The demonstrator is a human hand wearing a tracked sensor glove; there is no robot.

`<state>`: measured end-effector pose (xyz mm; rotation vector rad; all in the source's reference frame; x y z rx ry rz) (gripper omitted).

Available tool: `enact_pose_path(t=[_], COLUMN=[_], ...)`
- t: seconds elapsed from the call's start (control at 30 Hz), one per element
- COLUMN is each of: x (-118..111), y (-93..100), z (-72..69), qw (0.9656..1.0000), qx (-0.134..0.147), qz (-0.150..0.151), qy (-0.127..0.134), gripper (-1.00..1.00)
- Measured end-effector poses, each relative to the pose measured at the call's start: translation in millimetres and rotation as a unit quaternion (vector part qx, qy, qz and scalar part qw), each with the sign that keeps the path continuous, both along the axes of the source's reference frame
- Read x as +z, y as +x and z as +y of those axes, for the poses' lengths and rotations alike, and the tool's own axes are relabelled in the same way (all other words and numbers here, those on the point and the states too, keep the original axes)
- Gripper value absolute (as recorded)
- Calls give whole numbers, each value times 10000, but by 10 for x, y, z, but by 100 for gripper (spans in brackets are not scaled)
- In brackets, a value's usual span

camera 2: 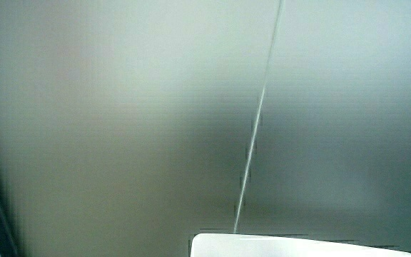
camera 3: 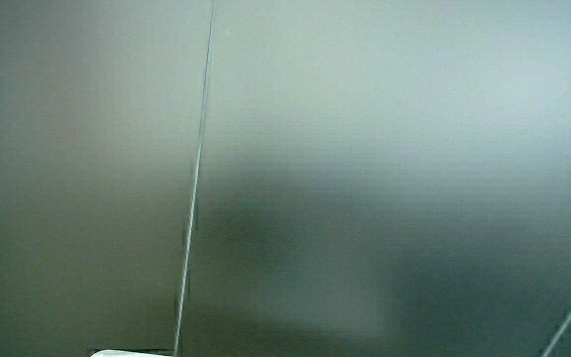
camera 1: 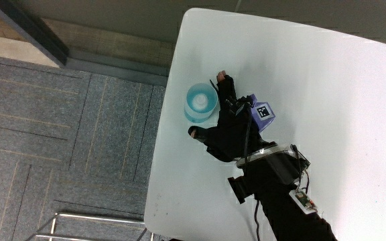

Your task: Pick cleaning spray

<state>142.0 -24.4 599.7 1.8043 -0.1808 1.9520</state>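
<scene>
Cleaning spray (camera 1: 201,102) stands on the white desk (camera 1: 327,100) close to the desk's edge, seen from straight above in the main view as a pale blue round shape with a lighter centre. From this angle no label, brand or writing can be read on it.

The hand (camera 1: 230,130) in its black glove lies just beside the spray, on the side away from the desk's edge and a little nearer to the person. The fingers (camera 1: 225,84) are spread around the spray's rounded side: one reaches up along it with a bare fingertip showing at the glove's end, and the thumb (camera 1: 194,132) curves under the side nearer the person. They look half open, cupping the spray; whether they press on it cannot be told from above, and they are not closed around it.

On the back of the hand sits a small cube (camera 1: 263,112) with a black-and-white square pattern, not readable as text. The forearm (camera 1: 280,194) runs from the hand toward the person, with a band, a cable and a small attached device on it.

Both side views show only a pale wall with a thin seam, and a sliver of the desk at the edge in a side view (camera 2: 291,246).
</scene>
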Motion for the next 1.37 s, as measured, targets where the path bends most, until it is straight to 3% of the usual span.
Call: enact_pose_path(t=[0.27,0.33,0.43,0.67,0.77,1.0,1.17,1.27,1.3,1.37], x=[-37,-45,-70,-88,-125,-224,-265,-331,-378,-423], y=[-6,-3,-31,-76,-89,-82,-40,-31,-25,1], z=[-8,-9,-20,-20,-24,-83,-158,-208,-224,-267], qw=[9992,9994,9992,9992,9994,9987,9969,9958,9964,9946], qx=[192,210,188,78,89,72,39,141,118,204], qz=[121,162,38,148,49,-18,78,-81,-92,-75], qy=[330,214,341,350,327,497,783,905,831,1014], gripper=[76,86,100,100,100,100,100,100,100,100])
